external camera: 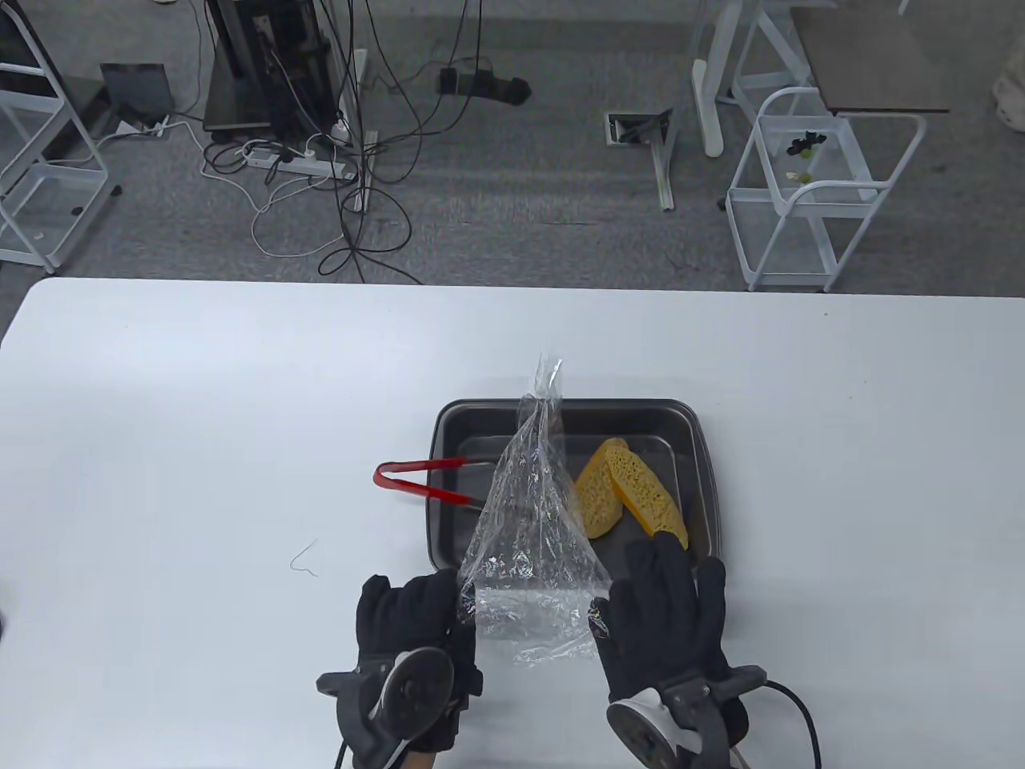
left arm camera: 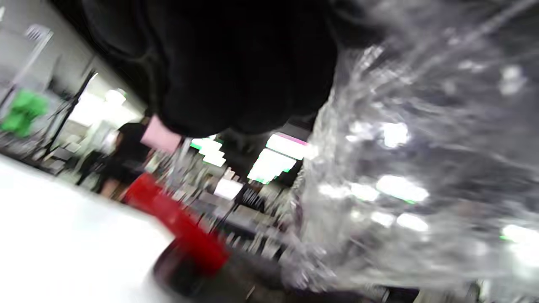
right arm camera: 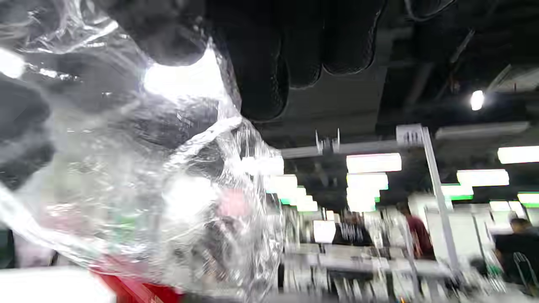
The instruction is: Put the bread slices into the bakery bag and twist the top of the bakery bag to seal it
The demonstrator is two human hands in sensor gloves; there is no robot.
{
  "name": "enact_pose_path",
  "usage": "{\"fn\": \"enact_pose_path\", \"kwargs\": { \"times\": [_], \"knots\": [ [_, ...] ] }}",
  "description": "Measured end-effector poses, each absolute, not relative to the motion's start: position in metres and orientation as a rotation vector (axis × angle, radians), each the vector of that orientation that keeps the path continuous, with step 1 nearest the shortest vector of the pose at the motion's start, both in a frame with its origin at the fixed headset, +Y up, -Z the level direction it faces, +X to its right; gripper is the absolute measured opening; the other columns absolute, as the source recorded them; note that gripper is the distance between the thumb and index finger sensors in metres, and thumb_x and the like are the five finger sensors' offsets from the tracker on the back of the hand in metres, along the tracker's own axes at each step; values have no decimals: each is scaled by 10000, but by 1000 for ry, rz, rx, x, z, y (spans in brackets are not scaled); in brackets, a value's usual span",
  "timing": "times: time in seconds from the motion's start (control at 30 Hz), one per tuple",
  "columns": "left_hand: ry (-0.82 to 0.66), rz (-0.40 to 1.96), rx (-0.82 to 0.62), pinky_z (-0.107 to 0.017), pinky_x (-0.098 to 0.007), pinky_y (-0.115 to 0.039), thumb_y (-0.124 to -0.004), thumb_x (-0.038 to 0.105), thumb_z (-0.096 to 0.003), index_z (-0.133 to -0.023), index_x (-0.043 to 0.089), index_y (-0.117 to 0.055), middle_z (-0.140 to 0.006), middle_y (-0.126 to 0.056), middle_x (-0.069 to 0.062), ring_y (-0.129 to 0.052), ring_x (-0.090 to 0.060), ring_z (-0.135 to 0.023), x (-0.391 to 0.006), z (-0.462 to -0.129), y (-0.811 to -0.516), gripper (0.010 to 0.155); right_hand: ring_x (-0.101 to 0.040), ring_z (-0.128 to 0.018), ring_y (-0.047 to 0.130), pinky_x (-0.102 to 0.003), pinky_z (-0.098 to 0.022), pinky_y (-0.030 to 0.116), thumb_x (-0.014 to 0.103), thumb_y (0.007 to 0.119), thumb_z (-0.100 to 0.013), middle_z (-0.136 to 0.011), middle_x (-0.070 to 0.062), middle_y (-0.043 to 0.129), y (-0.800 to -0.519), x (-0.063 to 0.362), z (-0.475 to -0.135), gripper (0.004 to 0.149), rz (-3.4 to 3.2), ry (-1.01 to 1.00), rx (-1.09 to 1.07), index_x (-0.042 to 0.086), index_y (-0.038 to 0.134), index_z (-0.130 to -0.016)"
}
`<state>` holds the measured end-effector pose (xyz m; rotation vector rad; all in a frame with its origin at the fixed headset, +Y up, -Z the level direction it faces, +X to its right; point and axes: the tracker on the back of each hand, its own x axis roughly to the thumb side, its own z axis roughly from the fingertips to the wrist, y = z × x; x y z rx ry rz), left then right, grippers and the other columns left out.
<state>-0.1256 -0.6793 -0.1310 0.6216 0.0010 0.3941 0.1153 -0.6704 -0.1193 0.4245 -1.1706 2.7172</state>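
Note:
A clear crinkled bakery bag (external camera: 532, 529) hangs over the front left of a dark metal tray (external camera: 693, 432), its narrow end pointing away from me. My left hand (external camera: 424, 613) grips its near left edge and my right hand (external camera: 661, 613) pinches its near right edge, holding the mouth between them. Two yellow porous bread slices (external camera: 633, 493) lie overlapping in the tray, right of the bag. The bag (left arm camera: 412, 168) fills the right of the left wrist view below the gloved fingers (left arm camera: 236, 67). In the right wrist view the bag (right arm camera: 126, 176) hangs at left.
Red tongs (external camera: 420, 481) rest across the tray's left rim, tips under the bag. A small wire twist tie (external camera: 304, 559) lies on the white table (external camera: 160, 400) left of my hands. Carts, cables and table legs stand on the floor beyond the far edge.

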Motion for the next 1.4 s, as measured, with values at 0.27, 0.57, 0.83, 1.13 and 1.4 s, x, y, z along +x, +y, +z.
{"fn": "enact_pose_path", "kwargs": {
  "times": [0.27,0.57,0.83,1.13,1.4],
  "knots": [
    [-27,311,584,-805,-620,-538,-669,530,-529,-902,277,-848,-877,-956,-38,-965,-306,-804,-117,-130,-676,485,-532,-1041,554,-732,-682,403,422,756,-512,-1104,-195,615,-668,121,-122,453,2774,-1270,387,154,858,-864],
    [43,254,311,-787,-604,-589,-705,458,-522,-920,221,-832,-852,-967,-64,-990,-310,-756,-123,-159,-703,480,-506,-1052,591,-745,-691,370,412,805,-496,-1070,-156,725,-692,128,-154,439,2975,-792,419,84,956,-746],
    [-246,290,808,-840,-572,-527,-640,519,-524,-953,310,-719,-925,-875,42,-926,-200,-857,-109,-111,-666,484,-533,-1010,580,-729,-669,407,367,710,-522,-1067,-215,642,-659,140,-114,466,2627,-1374,271,102,783,-899],
    [107,362,104,-792,-609,-562,-703,473,-530,-938,202,-823,-872,-959,-84,-974,-328,-779,-126,-160,-705,505,-536,-1032,594,-745,-679,402,361,838,-492,-1060,-201,723,-673,145,-147,432,2909,-742,229,53,930,-781],
    [-409,655,162,-845,-653,-390,-507,721,-427,-1113,240,-489,-1116,-673,-87,-703,-366,-1046,-117,-156,-703,838,-473,-1028,683,-725,-696,446,344,887,-467,-1019,-139,814,-602,139,-136,406,3018,-1184,118,-22,980,-617]
  ]
}}
